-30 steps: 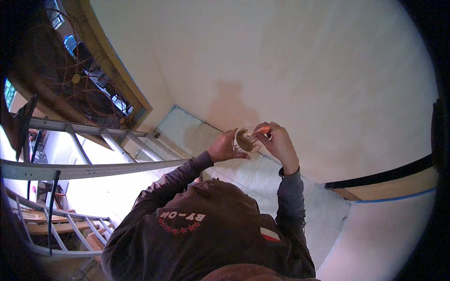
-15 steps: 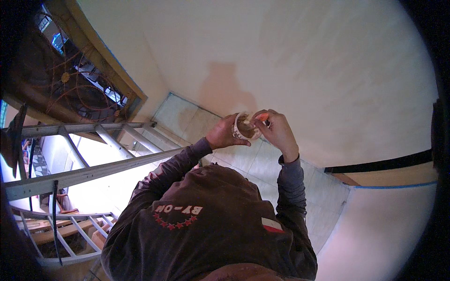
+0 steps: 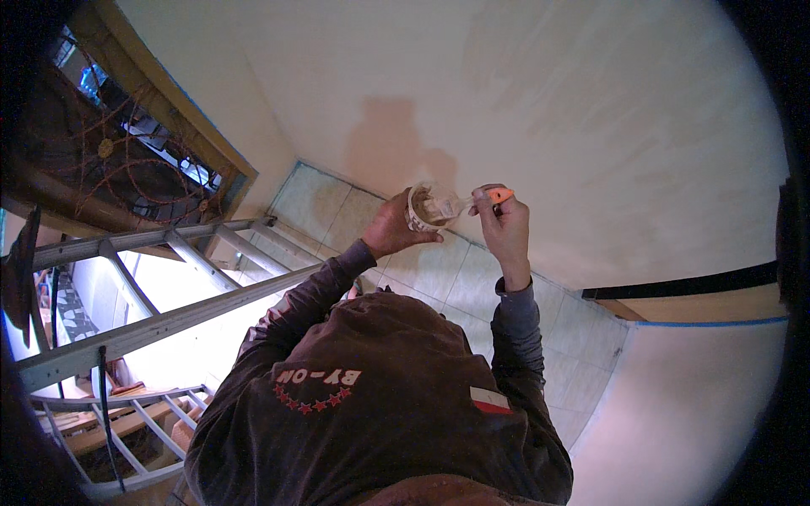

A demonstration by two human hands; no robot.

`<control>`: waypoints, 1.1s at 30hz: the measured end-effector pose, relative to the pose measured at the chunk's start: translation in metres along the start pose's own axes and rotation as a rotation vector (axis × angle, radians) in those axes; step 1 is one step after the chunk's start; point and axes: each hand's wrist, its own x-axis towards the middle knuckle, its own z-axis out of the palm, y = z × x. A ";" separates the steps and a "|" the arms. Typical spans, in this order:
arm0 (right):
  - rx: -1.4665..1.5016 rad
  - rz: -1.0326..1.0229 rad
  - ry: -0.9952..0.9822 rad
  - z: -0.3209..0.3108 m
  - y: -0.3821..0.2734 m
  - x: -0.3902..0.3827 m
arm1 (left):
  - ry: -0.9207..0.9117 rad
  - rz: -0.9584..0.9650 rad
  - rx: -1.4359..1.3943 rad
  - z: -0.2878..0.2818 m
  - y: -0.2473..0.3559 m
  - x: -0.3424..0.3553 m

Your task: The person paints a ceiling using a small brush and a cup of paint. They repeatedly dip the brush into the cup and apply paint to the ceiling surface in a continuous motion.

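Note:
My left hand (image 3: 390, 226) is wrapped round a small white cup (image 3: 417, 221) holding beige-grey material, tilted in my grip. My right hand (image 3: 506, 236) pinches an orange-handled tool (image 3: 500, 195), whose pale, coated head (image 3: 440, 204) lies over the cup's mouth and partly in it. Both hands are raised in front of my dark-jacketed body, above the tiled floor (image 3: 460, 278) and close to a pale wall (image 3: 591, 152) with uneven patches on it.
An aluminium ladder (image 3: 173, 312) stands at my left, beside a doorway with ornamental ironwork (image 3: 105, 148) in a brown frame. Another ladder (image 3: 145, 417) and timber lie farther down-left. A dark strip (image 3: 675, 287) and blue-taped pale surface (image 3: 666, 396) are at the right.
Both hands have risen in view. My right hand has drawn up and slightly rightward from the cup, with more of the tool's pale head now showing.

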 end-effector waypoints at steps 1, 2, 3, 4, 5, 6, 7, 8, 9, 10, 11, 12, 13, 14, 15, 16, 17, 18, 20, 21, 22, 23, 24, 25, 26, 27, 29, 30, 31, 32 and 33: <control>-0.003 0.008 0.043 0.003 0.007 0.001 | 0.003 -0.003 0.014 -0.001 0.000 0.000; -0.005 0.016 0.085 0.005 0.011 0.002 | 0.007 -0.007 0.028 -0.003 0.000 0.001; 0.042 0.026 0.116 0.006 0.012 0.004 | 0.008 -0.011 0.041 -0.006 0.002 0.003; 0.088 0.036 0.147 0.007 0.013 0.006 | 0.015 -0.009 0.013 -0.007 0.003 0.004; 0.135 0.046 0.178 0.008 0.014 0.008 | 0.022 -0.007 -0.014 -0.008 0.003 0.005; 0.171 0.041 0.194 0.009 0.015 0.010 | 0.032 -0.005 -0.042 -0.009 0.002 0.007; 0.208 0.036 0.210 0.009 0.018 0.011 | 0.024 -0.019 -0.032 -0.009 -0.002 0.007; 0.244 0.031 0.227 0.009 0.020 0.012 | 0.017 -0.032 -0.022 -0.008 -0.009 0.007; 0.240 0.069 0.223 0.008 0.024 0.014 | 0.008 -0.045 -0.011 -0.009 -0.011 0.008; 0.236 0.107 0.219 0.007 0.028 0.016 | 0.013 -0.043 -0.015 -0.009 -0.013 0.009; 0.231 0.145 0.215 0.006 0.030 0.016 | 0.017 -0.041 -0.019 -0.009 -0.015 0.009; 0.244 0.150 0.220 0.006 0.029 0.017 | 0.023 -0.039 -0.021 -0.010 -0.014 0.011; 0.257 0.154 0.224 0.007 0.027 0.018 | 0.019 -0.054 -0.049 -0.010 -0.015 0.013; 0.270 0.158 0.228 0.007 0.026 0.018 | 0.016 -0.070 -0.077 -0.009 -0.017 0.014; 0.275 0.150 0.232 0.008 0.028 0.019 | 0.013 -0.085 -0.106 -0.010 -0.019 0.015; 0.280 0.141 0.237 0.009 0.030 0.020 | 0.020 -0.069 -0.068 -0.009 -0.022 0.016; 0.285 0.132 0.241 0.009 0.031 0.021 | 0.028 -0.054 -0.030 -0.009 -0.026 0.017; 0.238 0.106 0.237 0.009 0.030 0.024 | 0.034 -0.038 0.008 -0.010 -0.028 0.019; 0.143 0.055 0.228 0.009 0.028 0.029 | 0.048 -0.057 0.038 -0.013 -0.032 0.024; 0.162 0.049 0.235 0.011 0.029 0.031 | 0.053 -0.066 0.053 -0.014 -0.034 0.026; 0.180 0.043 0.242 0.014 0.030 0.033 | 0.045 -0.086 0.057 -0.016 -0.035 0.028; 0.198 0.036 0.250 0.017 0.031 0.034 | 0.036 -0.106 0.062 -0.019 -0.036 0.031; 0.185 0.041 0.253 0.019 0.030 0.035 | 0.029 -0.126 0.068 -0.021 -0.036 0.033; 0.173 0.045 0.256 0.022 0.029 0.035 | 0.032 -0.121 0.053 -0.024 -0.035 0.034; 0.161 0.049 0.260 0.025 0.028 0.035 | 0.036 -0.116 0.039 -0.026 -0.034 0.035; 0.157 0.057 0.259 0.028 0.028 0.036 | 0.040 -0.110 0.025 -0.029 -0.034 0.037; 0.149 0.075 0.258 0.034 0.030 0.038 | 0.042 -0.114 0.003 -0.033 -0.040 0.037; 0.136 0.071 0.261 0.037 0.029 0.037 | 0.043 -0.116 -0.008 -0.035 -0.042 0.037; 0.123 0.067 0.263 0.040 0.027 0.037 | 0.041 -0.109 0.006 -0.038 -0.044 0.039; 0.109 0.064 0.266 0.043 0.026 0.037 | 0.038 -0.101 0.021 -0.041 -0.046 0.041; 0.100 0.068 0.280 0.047 0.026 0.038 | 0.035 -0.097 0.033 -0.043 -0.049 0.041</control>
